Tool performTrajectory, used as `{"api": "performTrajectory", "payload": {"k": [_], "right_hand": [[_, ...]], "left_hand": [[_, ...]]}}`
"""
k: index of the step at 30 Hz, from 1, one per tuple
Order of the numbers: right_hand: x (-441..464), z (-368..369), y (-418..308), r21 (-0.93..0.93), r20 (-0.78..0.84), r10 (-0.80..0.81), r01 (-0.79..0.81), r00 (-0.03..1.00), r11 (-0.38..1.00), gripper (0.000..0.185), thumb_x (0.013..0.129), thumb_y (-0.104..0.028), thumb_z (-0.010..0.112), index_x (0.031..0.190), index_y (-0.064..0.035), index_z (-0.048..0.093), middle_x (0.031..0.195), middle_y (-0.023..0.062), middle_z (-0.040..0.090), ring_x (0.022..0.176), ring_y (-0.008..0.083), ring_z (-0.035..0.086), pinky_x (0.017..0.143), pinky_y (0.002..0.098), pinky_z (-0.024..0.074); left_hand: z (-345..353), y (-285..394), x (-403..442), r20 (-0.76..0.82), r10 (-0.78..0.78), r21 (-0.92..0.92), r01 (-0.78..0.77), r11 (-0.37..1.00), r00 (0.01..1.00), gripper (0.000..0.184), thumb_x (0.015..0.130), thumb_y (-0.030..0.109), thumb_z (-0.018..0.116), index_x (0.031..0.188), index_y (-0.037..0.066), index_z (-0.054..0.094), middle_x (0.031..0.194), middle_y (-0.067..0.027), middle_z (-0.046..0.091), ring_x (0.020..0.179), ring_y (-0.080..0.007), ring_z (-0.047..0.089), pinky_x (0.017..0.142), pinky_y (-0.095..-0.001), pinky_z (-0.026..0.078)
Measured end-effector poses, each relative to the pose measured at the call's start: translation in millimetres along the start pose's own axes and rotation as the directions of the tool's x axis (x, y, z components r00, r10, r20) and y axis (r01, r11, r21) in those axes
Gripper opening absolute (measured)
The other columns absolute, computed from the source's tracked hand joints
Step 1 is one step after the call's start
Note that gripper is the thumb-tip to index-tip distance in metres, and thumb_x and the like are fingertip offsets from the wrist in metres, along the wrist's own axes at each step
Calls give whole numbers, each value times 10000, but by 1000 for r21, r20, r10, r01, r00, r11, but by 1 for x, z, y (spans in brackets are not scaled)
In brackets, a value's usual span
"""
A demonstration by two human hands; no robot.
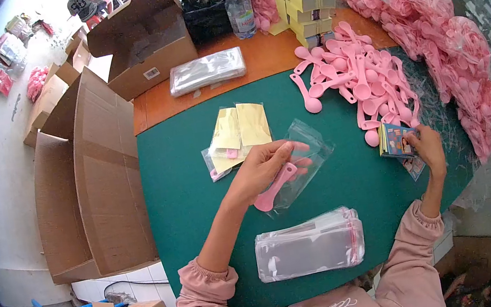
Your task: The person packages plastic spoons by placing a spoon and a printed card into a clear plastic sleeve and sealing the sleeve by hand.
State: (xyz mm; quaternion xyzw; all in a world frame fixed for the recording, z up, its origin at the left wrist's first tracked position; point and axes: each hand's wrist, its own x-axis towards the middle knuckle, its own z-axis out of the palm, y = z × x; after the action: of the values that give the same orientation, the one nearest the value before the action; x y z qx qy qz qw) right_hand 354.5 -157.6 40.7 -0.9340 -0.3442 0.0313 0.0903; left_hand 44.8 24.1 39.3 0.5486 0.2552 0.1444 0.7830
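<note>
Near the middle of the green table, my left hand (272, 163) grips a clear plastic bag (311, 153), with a pink spoon (274, 190) at its palm. On the right, my right hand (428, 146) has its fingers on a small stack of printed cards (395, 140), beside the heap of pink spoons (367, 83). Filled packets with yellowish cards (254, 124) lie just beyond my left hand. A stack of empty clear bags (309, 248) rests at the table's near side.
Open cardboard boxes (107, 173) stand at the left. Behind are more clear bags (207, 71), a water bottle (237, 7) and banded card stacks (306, 6). Bagged pink spoons (453, 49) line the right edge. A person (85, 5) is far back left.
</note>
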Motion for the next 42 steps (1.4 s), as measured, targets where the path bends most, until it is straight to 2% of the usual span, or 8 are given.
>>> {"api": "performTrajectory", "payload": {"k": [5, 8, 11, 17, 29, 32, 35, 42], "right_hand": [[-6, -3, -11, -26, -176, 47, -53, 983, 998, 360, 706, -209, 650, 1000, -34, 538, 880, 199, 581, 817, 399, 557, 686, 445, 441], [-3, -2, -14, -98, -380, -164, 137, 910, 986, 225, 748, -135, 597, 917, -8, 516, 775, 160, 591, 732, 292, 586, 647, 387, 428], [-26, -20, -71, 562, -339, -191, 361, 921, 744, 133, 793, -89, 573, 892, -36, 502, 722, 71, 582, 600, 153, 572, 489, 297, 433], [-65, -3, -131, 904, -128, -366, 260, 922, 340, 98, 829, -84, 563, 884, -37, 497, 661, 55, 576, 423, 74, 505, 351, 210, 381], [-63, -3, -127, 840, 17, -624, 327, 782, 433, 125, 835, -91, 561, 873, -15, 470, 677, 64, 567, 479, 99, 560, 367, 227, 437], [-59, -2, -124, 899, -152, -407, 297, 901, 322, 128, 838, -86, 554, 880, -7, 462, 668, 67, 563, 489, 109, 567, 377, 228, 455], [-58, -3, -122, 894, -119, -452, 293, 884, 338, 132, 837, -88, 555, 877, -5, 461, 671, 70, 564, 504, 107, 573, 389, 228, 461], [-64, -4, -129, 825, 10, -614, 340, 789, 451, 152, 833, -113, 570, 865, -4, 468, 667, 62, 563, 501, 103, 556, 389, 233, 436]], "left_hand": [[-4, -4, 2, 57, -25, 64, 21, 998, 998, 326, 931, 233, 407, 1092, -25, 526, 941, -142, 619, 851, -167, 614, 703, -228, 496], [-5, -6, 2, 60, 0, 99, -6, 995, 998, 317, 932, 228, 408, 1081, -18, 540, 939, -124, 619, 855, -156, 614, 704, -219, 492], [-1, -6, 0, 82, 31, 118, -41, 992, 996, 311, 929, 228, 416, 1053, -17, 561, 916, -102, 625, 828, -121, 608, 693, -205, 486], [0, -16, 4, 85, -3, 272, -20, 962, 996, 319, 919, 259, 443, 1005, -12, 588, 809, -58, 633, 728, -58, 559, 637, -185, 455], [2, -23, 7, 77, -4, 376, -25, 926, 997, 329, 917, 267, 447, 970, -23, 595, 801, -31, 624, 728, -56, 543, 644, -203, 442], [5, -16, 3, 101, 28, 320, -60, 945, 994, 329, 916, 268, 450, 972, -22, 595, 794, -31, 622, 724, -55, 543, 633, -200, 438], [5, -13, 4, 126, 37, 216, -63, 974, 991, 325, 915, 266, 452, 959, -22, 596, 781, -29, 618, 721, -54, 544, 626, -198, 436], [5, -18, 4, 129, -34, 414, -23, 910, 991, 297, 903, 254, 478, 925, -16, 600, 762, -30, 607, 710, -40, 510, 619, -198, 427]]}}
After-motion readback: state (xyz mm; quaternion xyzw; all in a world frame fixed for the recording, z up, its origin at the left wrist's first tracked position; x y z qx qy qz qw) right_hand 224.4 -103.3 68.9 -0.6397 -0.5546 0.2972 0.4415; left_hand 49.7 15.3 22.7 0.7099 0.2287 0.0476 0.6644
